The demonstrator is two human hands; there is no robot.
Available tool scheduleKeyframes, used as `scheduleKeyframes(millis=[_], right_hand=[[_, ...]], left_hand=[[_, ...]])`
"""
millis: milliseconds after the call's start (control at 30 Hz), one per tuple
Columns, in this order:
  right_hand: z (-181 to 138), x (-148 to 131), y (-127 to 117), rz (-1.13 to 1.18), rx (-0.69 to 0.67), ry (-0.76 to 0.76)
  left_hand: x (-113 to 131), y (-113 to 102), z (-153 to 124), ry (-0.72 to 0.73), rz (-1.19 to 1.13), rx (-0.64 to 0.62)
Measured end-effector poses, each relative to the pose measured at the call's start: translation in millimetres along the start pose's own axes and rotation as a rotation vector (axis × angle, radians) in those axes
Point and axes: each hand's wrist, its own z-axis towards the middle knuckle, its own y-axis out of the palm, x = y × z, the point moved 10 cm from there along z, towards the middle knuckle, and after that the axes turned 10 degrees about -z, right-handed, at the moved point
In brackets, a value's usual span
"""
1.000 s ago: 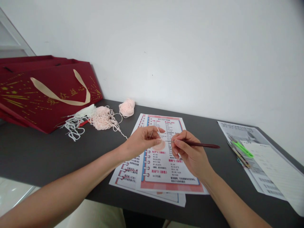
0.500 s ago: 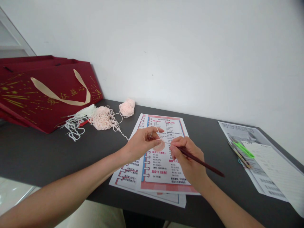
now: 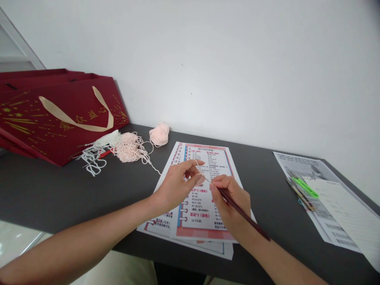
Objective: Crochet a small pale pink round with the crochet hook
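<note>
My left hand [image 3: 177,183] is closed in a pinch over the printed sheets, with pale pink yarn [image 3: 200,162] looped over its index finger. Under its fingertips shows a small, round, pale pink piece of crochet [image 3: 201,180], partly covered. My right hand [image 3: 232,200] grips a crochet hook [image 3: 246,217] with a dark reddish-brown handle, pen-fashion. The hook's thin metal shaft points left to the yarn at my left fingertips; its very tip is too small to make out. A strand runs from my left hand back to a loose pink yarn heap [image 3: 128,148].
Printed pattern sheets [image 3: 204,233] lie beneath my hands. Left of them are a pink yarn ball [image 3: 159,134], white yarn [image 3: 108,139] and dark red gift bags [image 3: 86,113]. On the right, papers [image 3: 350,206] carry a bright green tool [image 3: 307,187]. A white wall stands behind the table.
My right hand has shifted slightly left, and the hook's handle now slopes more steeply toward me. The hook's metal shaft shows more clearly. My left hand has barely moved.
</note>
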Motion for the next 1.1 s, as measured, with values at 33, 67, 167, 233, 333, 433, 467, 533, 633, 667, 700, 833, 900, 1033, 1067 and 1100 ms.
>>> scheduleKeyframes(millis=[33,67,167,233,333,433,467,533,633,667,700,833,900,1033,1067,1100], right_hand=[[-1.3,-6.2,0.6,-0.029,0.003,-0.06],[-2.9,-12.1,1.4,-0.054,0.006,-0.117],[-5.2,-18.1,3.4,-0.063,0.015,-0.165],[-3.1,-4.5,4.4,0.012,0.013,-0.022],[-4.8,22.3,13.8,0.189,-0.035,0.252],[-5.8,23.8,16.3,0.185,-0.033,0.242],[-5.1,17.7,14.7,0.136,-0.019,0.164],[-5.3,1.7,13.6,0.043,-0.007,-0.025],[-6.0,-1.3,17.2,0.004,-0.042,-0.087],[-5.5,2.5,17.6,0.007,-0.049,-0.056],[-5.0,5.4,17.9,0.01,-0.055,-0.034],[-3.4,-0.4,19.0,0.011,-0.088,-0.157],[-3.0,-3.3,23.3,-0.009,-0.155,-0.25],[-5.1,-9.6,27.3,-0.068,-0.247,-0.448],[-6.0,-12.7,25.6,-0.098,-0.229,-0.494],[-7.1,-16.1,24.3,-0.134,-0.207,-0.534]], left_hand=[[0.6,-0.6,-0.5,0.01,0.01,0.012],[1.1,-1.2,-1.1,0.019,0.021,0.026],[2.2,-2.8,-2.9,0.039,0.056,0.058],[2.9,-4.0,-3.8,0.049,0.079,0.074],[5.4,-5.6,-4.4,0.074,0.105,0.088],[7.2,-6.4,-3.7,0.091,0.12,0.093],[7.1,-6.4,-3.3,0.09,0.126,0.091],[6.4,-5.3,-2.6,0.085,0.142,0.078],[7.7,-0.1,-3.2,0.109,0.17,0.027],[9.1,1.8,-3.9,0.127,0.176,0.01],[10.6,3.1,-4.6,0.144,0.178,-0.001],[5.2,3.7,-2.3,0.092,0.106,-0.023],[-5.6,4.4,1.3,-0.007,-0.04,-0.047],[-35.9,20.9,0.1,-0.348,-0.583,-0.149],[-41.6,25.6,-2.7,-0.431,-0.69,-0.16],[-45.7,29.7,-5.7,-0.5,-0.772,-0.163]])
